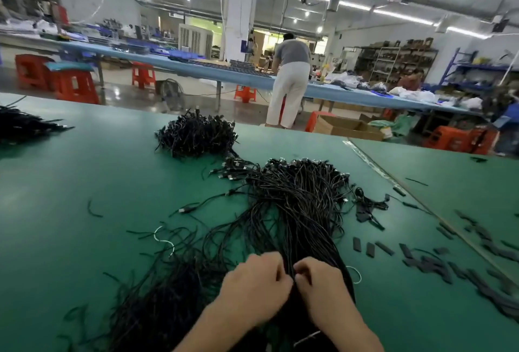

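Head view: at the near middle of the green worktop (70, 211) a big bundle of black cables (295, 202) fans out toward the far side. The left hand (254, 281) and right hand (320, 284) meet at its near end, fingers (269, 260) curled in and pinching strands, seemingly singling one out. Next that strand must be drawn free without dragging its neighbours, perhaps toward the short black sleeves (407, 250) at the right

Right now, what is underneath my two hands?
A thick bundle of black cables runs under the left hand and right hand, lying on the green table. Which strands each hand grips is covered by the hands themselves.
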`<state>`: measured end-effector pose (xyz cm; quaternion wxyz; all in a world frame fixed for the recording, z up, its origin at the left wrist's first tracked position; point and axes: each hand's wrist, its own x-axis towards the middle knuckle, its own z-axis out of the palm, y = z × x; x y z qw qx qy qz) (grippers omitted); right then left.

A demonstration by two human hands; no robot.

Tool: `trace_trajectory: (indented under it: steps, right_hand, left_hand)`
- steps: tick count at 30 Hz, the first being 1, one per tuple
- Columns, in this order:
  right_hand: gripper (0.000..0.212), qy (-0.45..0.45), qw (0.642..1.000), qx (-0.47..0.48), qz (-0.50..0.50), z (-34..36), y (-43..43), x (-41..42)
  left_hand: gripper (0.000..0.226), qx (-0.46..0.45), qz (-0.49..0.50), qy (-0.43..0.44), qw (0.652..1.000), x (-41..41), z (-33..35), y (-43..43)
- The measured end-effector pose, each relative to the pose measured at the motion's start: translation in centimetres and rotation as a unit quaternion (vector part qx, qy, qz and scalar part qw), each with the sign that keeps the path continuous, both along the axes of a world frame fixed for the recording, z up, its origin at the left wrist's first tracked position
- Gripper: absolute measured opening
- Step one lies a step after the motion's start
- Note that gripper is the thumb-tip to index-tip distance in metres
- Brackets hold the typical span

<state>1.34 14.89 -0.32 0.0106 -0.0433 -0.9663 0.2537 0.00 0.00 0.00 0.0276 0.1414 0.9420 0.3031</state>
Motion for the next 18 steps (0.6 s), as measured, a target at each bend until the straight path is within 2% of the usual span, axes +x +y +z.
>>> trace_trajectory:
  steps: [1,2,7,14,18]
  right_hand:
    - [0.017,0.002,1.0,0.029,0.009,-0.1,-0.6,-0.3]
    - [0.018,0.0,0.999,0.051,0.017,-0.5,-1.2,-0.8]
    - [0.026,-0.016,0.988,0.154,0.027,-1.7,-4.6,-1.7]
    - [0.009,-0.01,0.991,0.135,0.004,-1.7,-5.5,-3.4]
    - [0.011,0.022,0.992,0.121,-0.024,-1.1,-5.7,-3.9]
  left_hand:
    - [0.022,0.006,0.024,-0.008,1.0,-1.3,0.0,-1.1]
    - [0.022,0.026,0.05,0.02,0.998,-2.7,-0.1,-2.2]
    - [0.023,0.189,0.14,0.065,0.97,-4.8,-3.0,-5.2]
    - [0.024,0.271,0.181,0.102,0.94,-5.3,-4.3,-8.0]
    - [0.022,0.264,0.172,0.047,0.948,-5.3,-5.5,-8.0]
